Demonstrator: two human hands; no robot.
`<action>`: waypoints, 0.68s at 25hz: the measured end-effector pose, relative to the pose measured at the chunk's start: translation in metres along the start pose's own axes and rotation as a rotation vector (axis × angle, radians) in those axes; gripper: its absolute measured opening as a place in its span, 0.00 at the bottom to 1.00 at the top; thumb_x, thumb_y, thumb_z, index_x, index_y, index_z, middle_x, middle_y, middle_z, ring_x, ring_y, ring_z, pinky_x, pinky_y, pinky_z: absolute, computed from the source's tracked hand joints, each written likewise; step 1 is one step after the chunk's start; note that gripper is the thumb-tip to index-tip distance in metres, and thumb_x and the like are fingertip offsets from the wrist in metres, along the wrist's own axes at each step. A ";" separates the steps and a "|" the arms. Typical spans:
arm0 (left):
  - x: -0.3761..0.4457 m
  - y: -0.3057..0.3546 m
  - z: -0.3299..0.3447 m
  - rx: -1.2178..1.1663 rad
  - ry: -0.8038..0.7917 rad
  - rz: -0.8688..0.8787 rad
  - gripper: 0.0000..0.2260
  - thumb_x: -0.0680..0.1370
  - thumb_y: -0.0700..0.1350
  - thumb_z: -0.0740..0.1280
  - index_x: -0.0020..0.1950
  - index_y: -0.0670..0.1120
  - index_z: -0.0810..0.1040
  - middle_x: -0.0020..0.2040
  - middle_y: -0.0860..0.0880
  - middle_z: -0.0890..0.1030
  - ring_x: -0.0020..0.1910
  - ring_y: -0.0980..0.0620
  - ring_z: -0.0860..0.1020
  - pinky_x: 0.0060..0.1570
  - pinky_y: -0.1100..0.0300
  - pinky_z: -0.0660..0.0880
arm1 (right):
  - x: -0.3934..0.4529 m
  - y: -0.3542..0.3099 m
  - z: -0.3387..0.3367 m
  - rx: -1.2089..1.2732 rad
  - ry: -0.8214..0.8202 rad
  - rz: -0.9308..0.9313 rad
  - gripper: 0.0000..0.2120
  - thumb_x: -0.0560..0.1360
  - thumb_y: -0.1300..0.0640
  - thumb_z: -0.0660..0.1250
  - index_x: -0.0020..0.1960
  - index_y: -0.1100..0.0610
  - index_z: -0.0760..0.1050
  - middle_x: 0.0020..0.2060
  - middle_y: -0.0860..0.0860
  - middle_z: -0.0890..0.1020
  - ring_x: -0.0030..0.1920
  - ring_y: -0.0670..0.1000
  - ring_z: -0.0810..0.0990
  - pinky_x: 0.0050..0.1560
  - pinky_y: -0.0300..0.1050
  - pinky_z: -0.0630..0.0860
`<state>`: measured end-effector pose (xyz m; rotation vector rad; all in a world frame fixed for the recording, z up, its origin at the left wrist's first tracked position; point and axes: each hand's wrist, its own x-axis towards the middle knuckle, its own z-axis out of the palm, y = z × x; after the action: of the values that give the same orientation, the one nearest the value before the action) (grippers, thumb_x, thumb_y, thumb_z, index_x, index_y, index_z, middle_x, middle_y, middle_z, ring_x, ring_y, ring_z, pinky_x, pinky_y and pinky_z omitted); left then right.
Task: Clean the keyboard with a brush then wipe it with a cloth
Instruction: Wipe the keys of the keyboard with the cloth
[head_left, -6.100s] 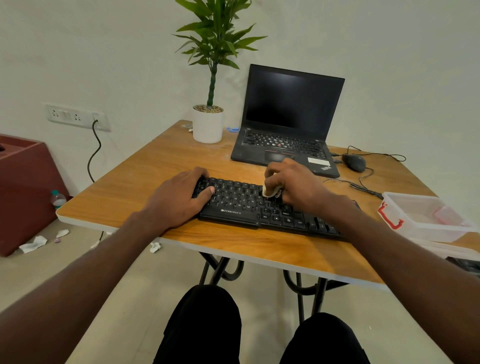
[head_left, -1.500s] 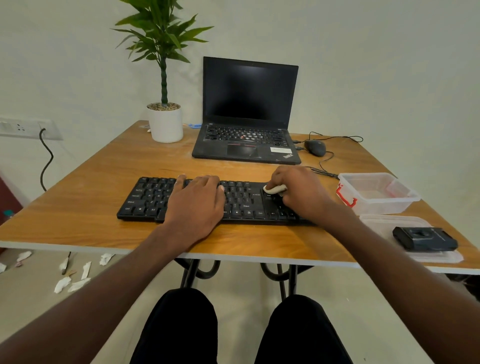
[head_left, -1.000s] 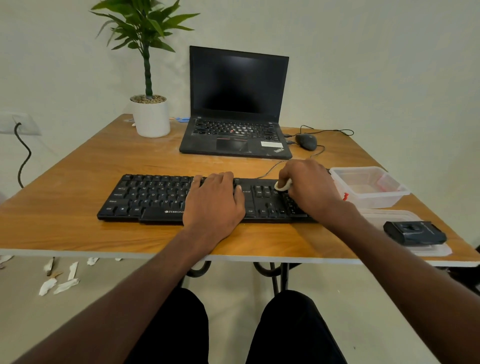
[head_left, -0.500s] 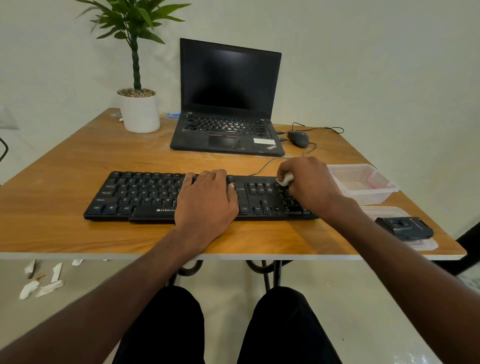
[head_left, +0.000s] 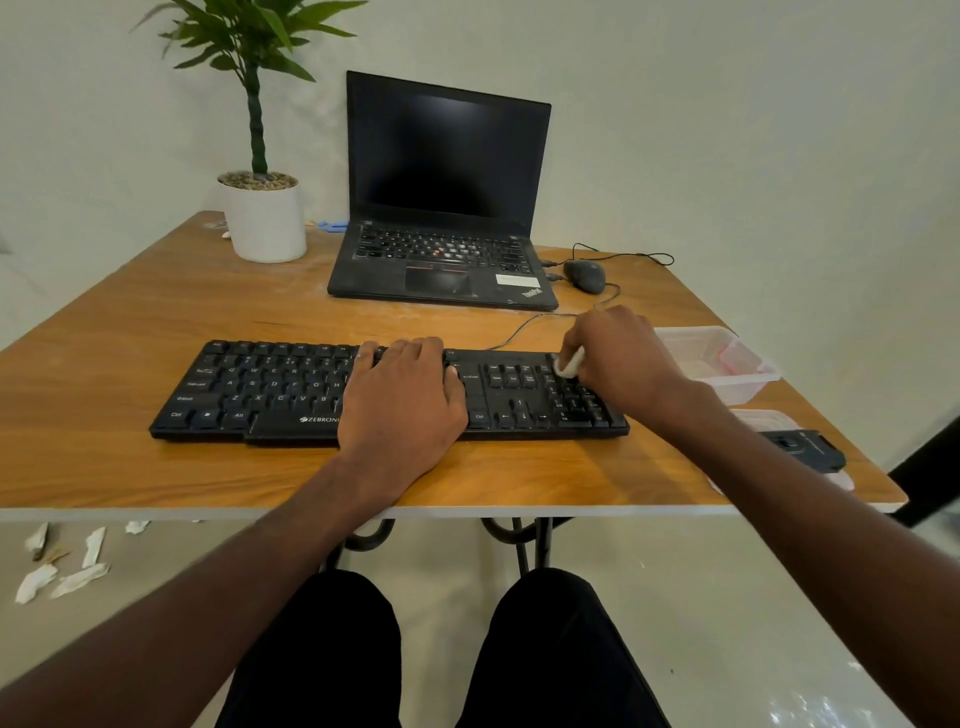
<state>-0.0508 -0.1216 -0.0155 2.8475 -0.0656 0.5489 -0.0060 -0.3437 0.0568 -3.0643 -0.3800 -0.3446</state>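
On the wooden tabletop (head_left: 156, 322) lies a long black keyboard (head_left: 270, 389), white-lettered, near the front edge. The left hand (head_left: 402, 400) rests flat on its middle, fingers straight. The right hand (head_left: 621, 361) grips a small white brush (head_left: 569, 364) over the number pad.

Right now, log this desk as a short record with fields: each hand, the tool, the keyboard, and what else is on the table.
left hand: left hand lies flat on the middle of the keyboard, fingers straight
right hand: right hand grips a small white brush
brush position: over the number pad at the keyboard's right end
table: wooden table
behind keyboard: open laptop, screen dark; mouse; potted plant
right side: clear plastic box
cloth: none seen
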 end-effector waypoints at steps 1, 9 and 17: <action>0.000 0.000 0.000 0.001 -0.001 -0.002 0.19 0.86 0.54 0.54 0.70 0.48 0.74 0.64 0.48 0.82 0.66 0.49 0.78 0.79 0.42 0.60 | 0.002 0.003 -0.002 -0.025 0.013 0.052 0.11 0.75 0.63 0.75 0.55 0.52 0.86 0.54 0.55 0.84 0.55 0.56 0.81 0.51 0.50 0.78; -0.001 0.000 0.001 0.014 0.014 -0.003 0.19 0.86 0.54 0.54 0.69 0.47 0.75 0.63 0.48 0.83 0.64 0.49 0.79 0.79 0.41 0.60 | 0.002 0.013 -0.003 -0.085 -0.003 0.060 0.09 0.76 0.60 0.73 0.56 0.56 0.85 0.54 0.56 0.83 0.55 0.57 0.81 0.51 0.50 0.77; 0.001 -0.001 0.002 0.036 -0.002 0.026 0.19 0.86 0.53 0.53 0.69 0.46 0.75 0.63 0.45 0.83 0.64 0.47 0.79 0.79 0.43 0.61 | -0.001 0.024 0.000 -0.102 -0.011 0.017 0.12 0.76 0.60 0.75 0.59 0.55 0.84 0.55 0.57 0.84 0.56 0.56 0.81 0.51 0.50 0.78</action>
<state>-0.0494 -0.1211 -0.0172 2.8857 -0.0937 0.5577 -0.0013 -0.3668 0.0563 -3.1677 -0.3468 -0.3574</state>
